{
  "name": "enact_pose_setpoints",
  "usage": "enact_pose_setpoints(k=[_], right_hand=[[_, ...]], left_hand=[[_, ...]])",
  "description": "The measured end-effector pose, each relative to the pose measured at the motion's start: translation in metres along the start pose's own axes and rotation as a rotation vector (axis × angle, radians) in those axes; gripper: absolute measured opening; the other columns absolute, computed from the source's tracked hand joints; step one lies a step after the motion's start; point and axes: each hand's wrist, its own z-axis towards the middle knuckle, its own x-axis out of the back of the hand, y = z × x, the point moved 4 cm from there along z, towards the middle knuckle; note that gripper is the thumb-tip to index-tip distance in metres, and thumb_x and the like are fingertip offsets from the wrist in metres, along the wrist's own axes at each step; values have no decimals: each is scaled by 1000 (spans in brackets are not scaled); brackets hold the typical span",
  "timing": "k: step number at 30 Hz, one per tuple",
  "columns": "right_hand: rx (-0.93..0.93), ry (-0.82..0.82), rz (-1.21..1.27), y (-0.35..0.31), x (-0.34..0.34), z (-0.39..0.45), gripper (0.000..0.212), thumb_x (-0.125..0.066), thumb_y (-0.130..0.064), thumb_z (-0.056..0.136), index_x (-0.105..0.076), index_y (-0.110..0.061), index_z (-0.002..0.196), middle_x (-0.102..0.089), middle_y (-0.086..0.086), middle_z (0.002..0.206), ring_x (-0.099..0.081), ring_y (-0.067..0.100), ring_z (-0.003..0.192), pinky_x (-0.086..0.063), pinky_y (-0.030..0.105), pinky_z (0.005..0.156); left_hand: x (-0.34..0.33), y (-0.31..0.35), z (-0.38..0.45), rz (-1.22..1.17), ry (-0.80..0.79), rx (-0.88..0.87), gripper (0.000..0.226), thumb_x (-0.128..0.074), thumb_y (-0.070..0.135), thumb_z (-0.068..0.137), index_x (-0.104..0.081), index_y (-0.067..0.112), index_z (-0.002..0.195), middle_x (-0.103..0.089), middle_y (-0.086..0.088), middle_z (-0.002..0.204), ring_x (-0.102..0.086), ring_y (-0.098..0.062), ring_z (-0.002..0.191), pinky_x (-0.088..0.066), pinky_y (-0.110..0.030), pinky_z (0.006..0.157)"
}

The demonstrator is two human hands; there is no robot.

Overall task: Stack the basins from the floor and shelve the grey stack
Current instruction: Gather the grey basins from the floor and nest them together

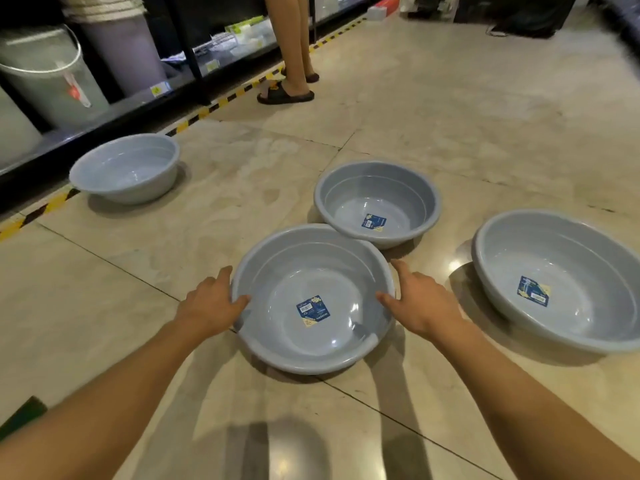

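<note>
Left hand (211, 303), right hand (420, 301) outstretched

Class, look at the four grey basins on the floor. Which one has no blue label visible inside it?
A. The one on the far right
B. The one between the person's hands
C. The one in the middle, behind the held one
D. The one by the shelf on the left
D: the basin by the shelf shows a bare inside, while the other three each carry a blue label on the bottom.

Blue stickers sit inside three grey round plastic basins (313, 299), but their print is too blurred to read.
</note>
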Motion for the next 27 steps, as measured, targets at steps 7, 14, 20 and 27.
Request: enact_pose_setpoints(k=[7, 14, 20, 27], right_hand=[[-190, -96, 211, 5, -40, 14, 78, -57, -46, 92, -14, -24, 153, -58, 15, 128, -60, 37, 110, -51, 50, 92], [-178, -67, 221, -5, -55, 4, 75, -56, -30, 92, -13, -22, 153, -62, 13, 114, -63, 34, 97, -53, 48, 85], [-83, -77, 192, -37, -60, -6, 72, -57, -31, 92, -19, -19, 152, -64, 12, 108, -64, 30, 91, -54, 42, 77], [24, 66, 212, -59, -17, 6, 65, -58, -32, 89, -29, -21, 147, -64, 11, 107, -61, 31, 90, -52, 41, 72]], left_hand=[[-51, -5, 15, -305, 3, 61, 72, -66, 25, 91, -25, 18, 149, -59, -9, 105, -54, -24, 77, -41, -30, 60], [-58, -20, 6, -341, 62, 43, 67, -64, 21, 90, -27, 26, 145, -59, -7, 100, -58, -27, 76, -50, -36, 64], [-52, -63, -19, -323, 155, 84, 63, -62, 24, 91, -32, 23, 145, -66, -17, 111, -49, -27, 81, -44, -38, 71], [-3, -56, -18, -300, 242, 27, 63, -58, 24, 92, -30, 21, 149, -66, -18, 113, -55, -33, 85, -44, -37, 73]])
